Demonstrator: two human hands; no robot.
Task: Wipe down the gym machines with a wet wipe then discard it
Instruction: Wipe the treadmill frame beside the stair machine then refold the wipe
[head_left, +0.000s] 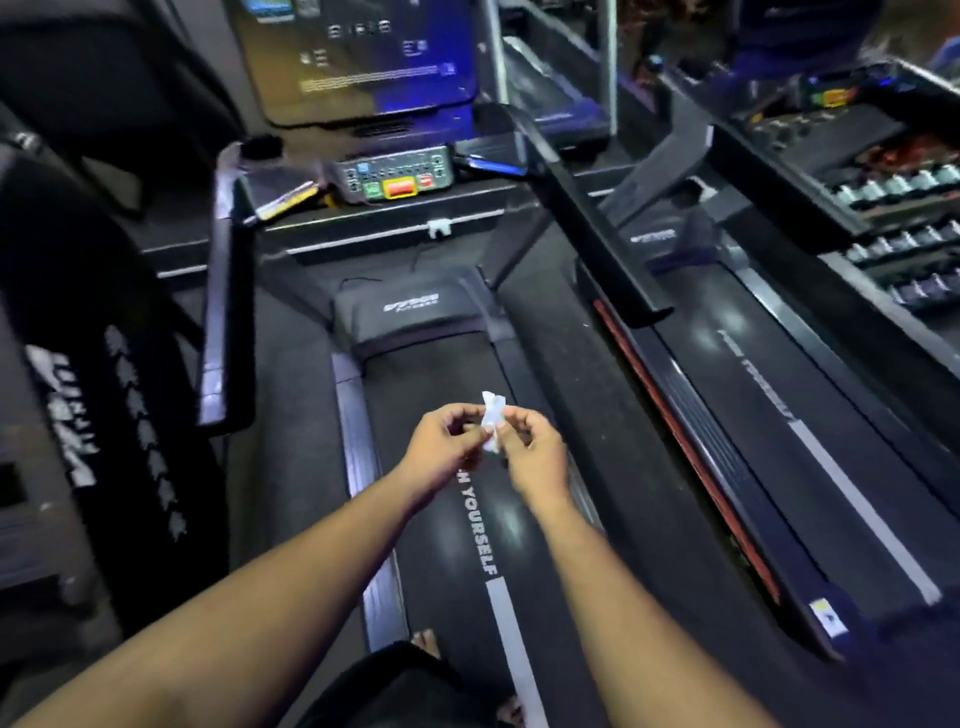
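Wet wipe (491, 422) pinched between both hands

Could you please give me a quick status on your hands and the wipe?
Left hand and right hand both pinching the small white wipe, held over the treadmill belt. Nothing being wiped. Nothing in the way.

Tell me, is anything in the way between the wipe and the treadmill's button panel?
Nothing visible. Both hands, left and right, pinch the small white wipe above the treadmill belt. Only open air over the belt and the motor cover lies between it and the button panel ahead.
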